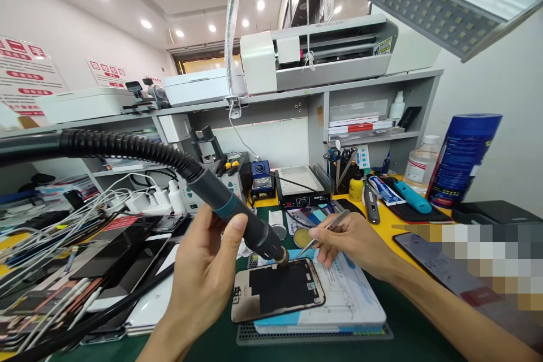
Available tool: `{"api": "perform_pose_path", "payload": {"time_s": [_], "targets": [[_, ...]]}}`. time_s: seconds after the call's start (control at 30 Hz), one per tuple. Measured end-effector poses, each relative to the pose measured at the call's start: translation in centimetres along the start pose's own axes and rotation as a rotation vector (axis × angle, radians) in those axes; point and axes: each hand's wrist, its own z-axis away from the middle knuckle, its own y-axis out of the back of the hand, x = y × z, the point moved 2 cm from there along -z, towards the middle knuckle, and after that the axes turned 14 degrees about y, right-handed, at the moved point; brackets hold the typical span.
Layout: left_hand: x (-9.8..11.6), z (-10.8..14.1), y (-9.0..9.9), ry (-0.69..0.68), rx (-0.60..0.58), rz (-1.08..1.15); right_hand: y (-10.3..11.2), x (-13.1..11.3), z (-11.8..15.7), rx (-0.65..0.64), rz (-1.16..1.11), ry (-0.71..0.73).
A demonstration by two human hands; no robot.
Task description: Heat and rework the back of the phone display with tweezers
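My left hand (203, 277) is closed around the dark handle of a hot air gun (254, 229), whose ribbed hose runs off to the left. Its metal nozzle points down at the far edge of a phone screen (280, 291), which lies with its black back facing up. Between the fingers of my right hand (354, 240) is a pair of metal tweezers (335, 222), tips down beside the nozzle near that same edge. Whether the tips touch the screen, I cannot tell. Beneath the screen is a white and blue booklet (356, 294) on a grey perforated plate (314, 340).
Phones and white cables (127, 192) crowd the left side. Behind the hands stand a heating plate (301, 181), a blue soldering station (263, 181) and a yellow bottle (356, 186). To the right are a phone (424, 260) and a blue can (464, 158). An LED lamp (436, 0) hangs overhead.
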Motion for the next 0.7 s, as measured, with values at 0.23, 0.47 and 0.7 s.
{"api": "perform_pose_path", "payload": {"time_s": [0.23, 0.47, 0.7], "targets": [[0.5, -0.4, -0.7, -0.047, -0.012, -0.045, 0.3, 0.3, -0.1, 0.017, 0.035, 0.009], [0.8, -0.8, -1.2, -0.077, -0.072, -0.015, 0.5, 0.2, -0.1, 0.041, 0.042, 0.000], [1.0, -0.8, -1.3, -0.079, -0.098, -0.026, 0.4, 0.0, -0.3, 0.048, 0.044, -0.007]]}}
